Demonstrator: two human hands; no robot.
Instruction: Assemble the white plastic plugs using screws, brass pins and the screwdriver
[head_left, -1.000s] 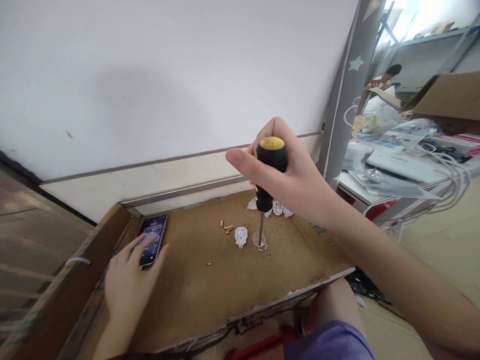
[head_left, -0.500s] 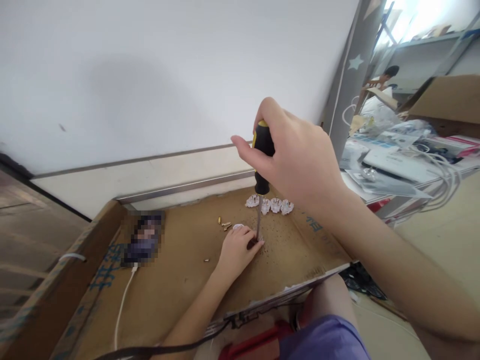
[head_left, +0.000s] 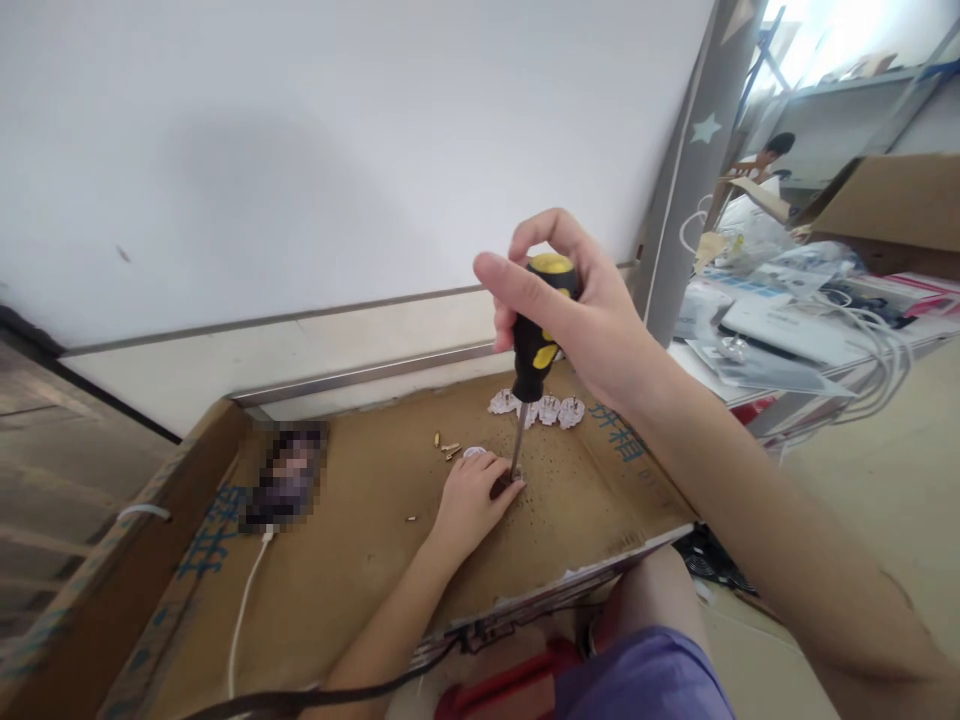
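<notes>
My right hand [head_left: 600, 320] is around the black and yellow handle of a screwdriver [head_left: 531, 355], with the thumb lifted along its side. The shaft runs down, slightly tilted, to the fingers of my left hand [head_left: 469, 495]. Low on the cardboard, my left hand is closed on a small pale piece [head_left: 519, 477] at the screwdriver's tip. Most of that piece is hidden by the fingers. A white round part [head_left: 474, 453] lies just beyond the left knuckles. Behind the shaft stand several white plug inserts [head_left: 550, 410] with metal pins. Left of them lie a few small brass pins [head_left: 450, 452].
The cardboard work surface [head_left: 360, 570] has a raised left edge and dark specks. A phone [head_left: 285, 475], blurred out, lies at left on a white cable [head_left: 244, 610]. A white board [head_left: 337, 170] rises behind. At right, a cluttered table [head_left: 787, 335] holds bags and cables; a person [head_left: 769, 155] sits beyond.
My right hand has turned around the screwdriver handle, its fingers rolling so the yellow end cap now shows. The handle leans more to the right. My left hand stays in place.
</notes>
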